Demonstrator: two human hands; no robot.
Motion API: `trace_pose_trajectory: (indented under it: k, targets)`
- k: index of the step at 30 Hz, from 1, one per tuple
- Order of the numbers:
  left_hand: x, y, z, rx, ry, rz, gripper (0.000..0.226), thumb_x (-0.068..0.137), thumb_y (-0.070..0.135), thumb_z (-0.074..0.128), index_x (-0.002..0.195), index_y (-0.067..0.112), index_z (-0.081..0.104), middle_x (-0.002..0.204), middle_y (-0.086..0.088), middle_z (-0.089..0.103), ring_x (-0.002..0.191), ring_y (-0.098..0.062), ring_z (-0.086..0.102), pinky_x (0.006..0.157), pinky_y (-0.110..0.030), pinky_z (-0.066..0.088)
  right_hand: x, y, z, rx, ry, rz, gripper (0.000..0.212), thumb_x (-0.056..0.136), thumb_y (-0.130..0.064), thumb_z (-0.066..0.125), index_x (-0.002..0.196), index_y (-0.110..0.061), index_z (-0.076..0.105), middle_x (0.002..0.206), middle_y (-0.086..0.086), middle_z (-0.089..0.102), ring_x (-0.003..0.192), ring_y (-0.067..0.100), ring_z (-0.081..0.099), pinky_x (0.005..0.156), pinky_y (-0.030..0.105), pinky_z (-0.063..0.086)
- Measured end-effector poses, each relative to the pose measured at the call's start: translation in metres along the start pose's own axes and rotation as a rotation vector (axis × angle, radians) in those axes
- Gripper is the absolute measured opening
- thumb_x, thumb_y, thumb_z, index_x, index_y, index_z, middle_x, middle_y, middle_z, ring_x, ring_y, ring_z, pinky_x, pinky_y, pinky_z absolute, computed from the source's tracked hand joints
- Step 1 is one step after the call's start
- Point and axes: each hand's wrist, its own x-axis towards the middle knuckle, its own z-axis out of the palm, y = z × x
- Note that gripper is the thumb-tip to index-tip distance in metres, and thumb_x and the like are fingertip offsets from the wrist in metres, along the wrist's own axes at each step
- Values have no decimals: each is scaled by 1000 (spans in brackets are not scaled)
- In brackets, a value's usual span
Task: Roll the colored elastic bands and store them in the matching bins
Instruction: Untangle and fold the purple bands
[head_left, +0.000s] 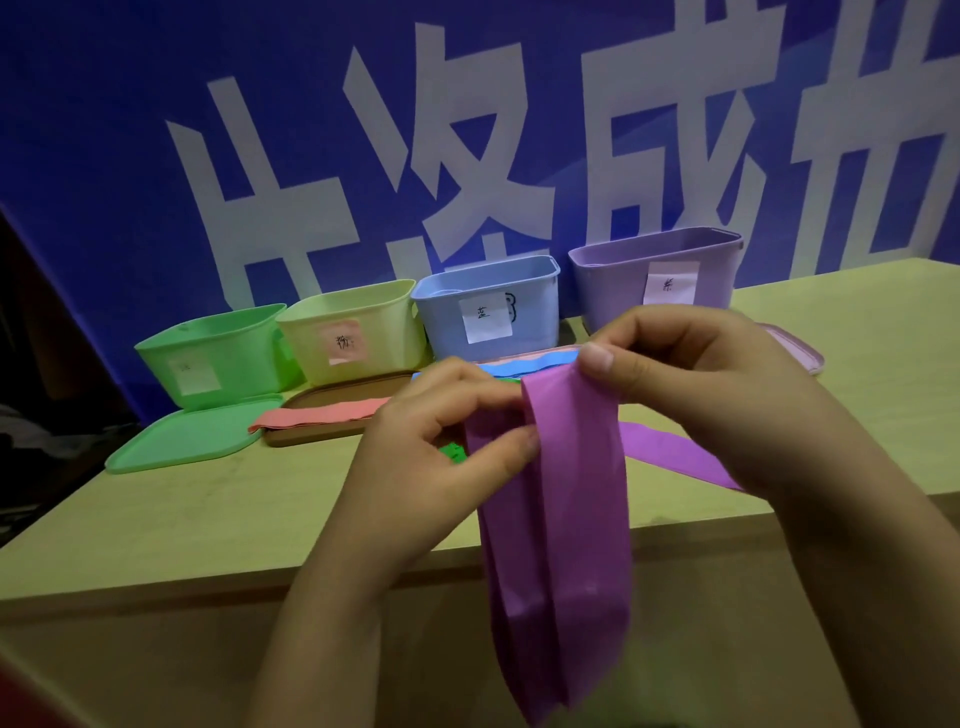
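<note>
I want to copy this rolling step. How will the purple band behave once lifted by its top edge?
Probably floppy: the purple band hangs limp below the table edge from where the left hand and right hand pinch it. It looks thin and light, creasing lengthwise. Its smooth sheen suggests it may slip.

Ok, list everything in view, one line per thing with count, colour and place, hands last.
green plastic bin: one, far left of the row.
yellow plastic bin: one, beside the green one.
blue plastic bin: one, centre.
purple plastic bin: one, far right.
green flat lid: one, on the table before its bin.
brown flat lid: one, under the pink band.
pink elastic band: one, lying flat.
blue elastic band: one, partly hidden behind the hands.
purple elastic band: one, hanging over the table edge.
wooden table: one, pale.
left hand: grip pinching the purple band.
right hand: grip pinching its top.
</note>
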Motion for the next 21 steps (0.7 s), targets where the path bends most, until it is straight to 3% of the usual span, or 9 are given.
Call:
trace_pose_trajectory:
  k: [5, 10, 15, 19, 21]
  targets:
    - [-3, -1, -5, -179, -143, -13, 26, 78, 35, 54, 91, 17, 68, 91, -5, 60, 89, -25, 56, 76, -37, 43, -4, 4, 5, -70, 18, -3, 25, 66, -48, 61, 77, -26, 69, 75, -2, 68, 73, 9, 63, 74, 33, 54]
    - [2, 1, 9, -49, 4, 0, 19, 80, 37, 61, 80, 20, 70, 78, -1, 60, 71, -18, 54, 64, -21, 41, -6, 9, 7, -62, 33, -2, 26, 69, -44, 62, 77, -21, 69, 77, 0, 68, 77, 15, 64, 78, 44, 53]
    - [1, -1, 12, -32, 47, 40, 16, 83, 31, 60, 81, 21, 73, 75, 4, 61, 72, -13, 56, 66, -17, 41, -12, 8, 8, -82, -51, -41, 28, 68, -36, 65, 90, -21, 72, 88, -8, 70, 86, 8, 66, 74, 29, 56]
    - [-2, 0, 11, -55, -4, -29, 16, 83, 33, 59, 84, 26, 73, 81, 7, 62, 79, -14, 58, 70, -21, 44, -13, 13, 8, -53, -1, -31, 19, 72, -29, 64, 85, -19, 72, 84, -3, 70, 83, 11, 65, 74, 29, 56]
    - [-3, -1, 6, -117, -44, -98, 18, 84, 25, 56, 89, 31, 72, 87, 9, 63, 88, -12, 58, 74, -17, 44, -13, 14, 5, 22, 33, -5, 16, 70, -27, 65, 82, -19, 72, 83, 0, 70, 80, 12, 66, 70, 27, 57]
